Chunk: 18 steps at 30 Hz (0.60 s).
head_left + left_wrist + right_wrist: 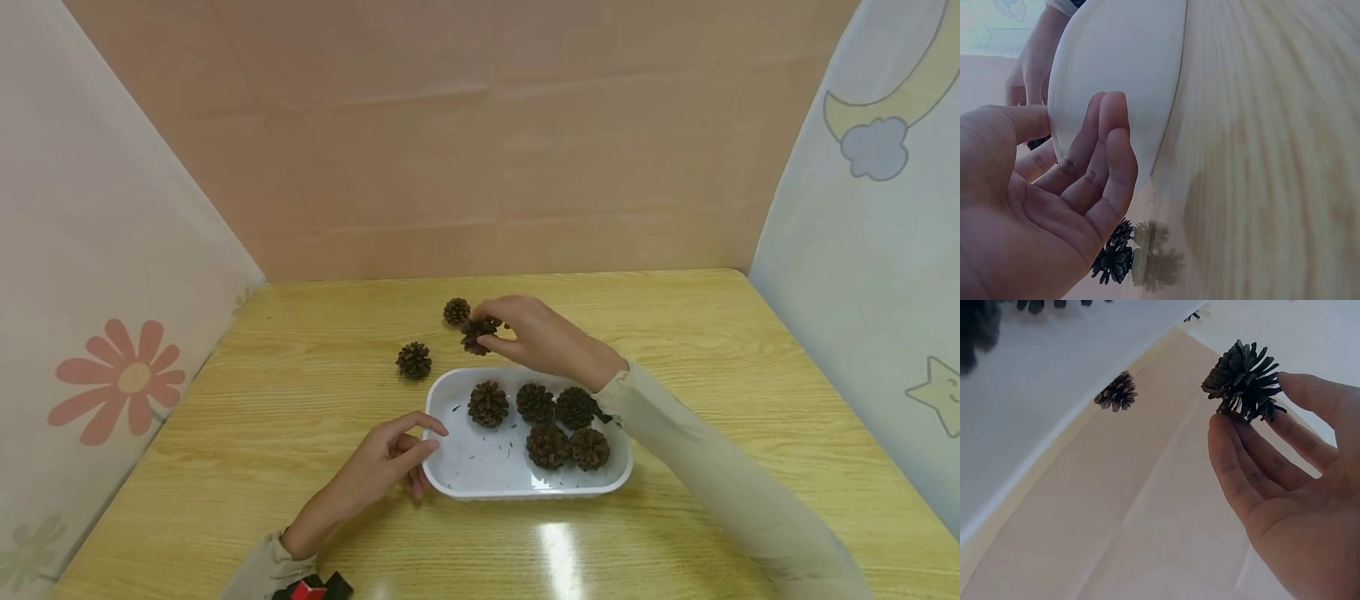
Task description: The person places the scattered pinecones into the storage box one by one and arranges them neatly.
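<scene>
My right hand (536,333) pinches a brown pine cone (1242,381) between thumb and fingertips, above the far rim of a white tray (468,483). In the right wrist view, the cone's scales are spread wide. At the tray's left end, my left hand (390,454) holds the rim. Its thumb and forefinger reach over the edge, while the other fingers (1119,156) lie against the outer wall. Inside the tray, several pine cones (548,446) sit mostly toward the right, and one pine cone (488,404) stands nearer the middle.
On the wooden table (300,400), one loose pine cone (414,360) lies off the tray's far left corner. Another pine cone (457,312) is farther back, just left of my right hand. Small dark flakes dot the tray floor. A tan backdrop (487,167) rises behind the table.
</scene>
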Tool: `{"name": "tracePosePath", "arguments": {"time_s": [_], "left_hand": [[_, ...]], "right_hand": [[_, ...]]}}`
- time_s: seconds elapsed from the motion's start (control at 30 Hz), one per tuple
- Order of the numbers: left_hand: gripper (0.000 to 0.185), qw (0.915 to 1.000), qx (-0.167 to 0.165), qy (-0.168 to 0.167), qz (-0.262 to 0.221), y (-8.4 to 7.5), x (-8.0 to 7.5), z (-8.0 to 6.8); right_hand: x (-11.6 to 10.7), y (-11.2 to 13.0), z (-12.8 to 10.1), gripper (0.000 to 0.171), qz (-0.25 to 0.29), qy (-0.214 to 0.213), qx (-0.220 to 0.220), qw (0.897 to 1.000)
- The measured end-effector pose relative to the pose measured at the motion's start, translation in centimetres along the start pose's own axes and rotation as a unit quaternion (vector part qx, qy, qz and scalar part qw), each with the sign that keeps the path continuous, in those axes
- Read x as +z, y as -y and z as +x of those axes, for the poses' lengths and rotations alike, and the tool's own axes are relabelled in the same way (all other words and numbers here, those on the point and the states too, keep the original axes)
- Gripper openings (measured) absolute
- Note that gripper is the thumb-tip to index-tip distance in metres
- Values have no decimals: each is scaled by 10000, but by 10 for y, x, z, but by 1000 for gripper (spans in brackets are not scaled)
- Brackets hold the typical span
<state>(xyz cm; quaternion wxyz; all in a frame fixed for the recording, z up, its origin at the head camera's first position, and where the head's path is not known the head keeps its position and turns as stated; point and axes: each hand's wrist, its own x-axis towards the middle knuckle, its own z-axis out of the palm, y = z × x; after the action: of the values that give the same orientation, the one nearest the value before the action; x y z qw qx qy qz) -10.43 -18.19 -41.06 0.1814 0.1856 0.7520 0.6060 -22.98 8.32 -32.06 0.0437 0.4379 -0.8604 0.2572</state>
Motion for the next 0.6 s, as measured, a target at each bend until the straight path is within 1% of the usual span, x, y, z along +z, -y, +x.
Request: {"name": "tracePosePath", "arguments": {"time_s": [0.23,0.33,0.5,0.6], "left_hand": [[35,10000,-44,-20,36,1,-1,1],[35,10000,-77,-32,33,1,-1,0],[34,10000,-66,-6,48,1,-1,0],[35,10000,-89,6,21,0,-1,0]], "right_hand": [[2,9,-17,30,-153,-122,-108,9998],[2,12,-25,30,-182,-153,-88,9997],[0,20,-40,31,124,-130,26,9998],[-2,27,-48,31,365,-150,-12,9992]]}}
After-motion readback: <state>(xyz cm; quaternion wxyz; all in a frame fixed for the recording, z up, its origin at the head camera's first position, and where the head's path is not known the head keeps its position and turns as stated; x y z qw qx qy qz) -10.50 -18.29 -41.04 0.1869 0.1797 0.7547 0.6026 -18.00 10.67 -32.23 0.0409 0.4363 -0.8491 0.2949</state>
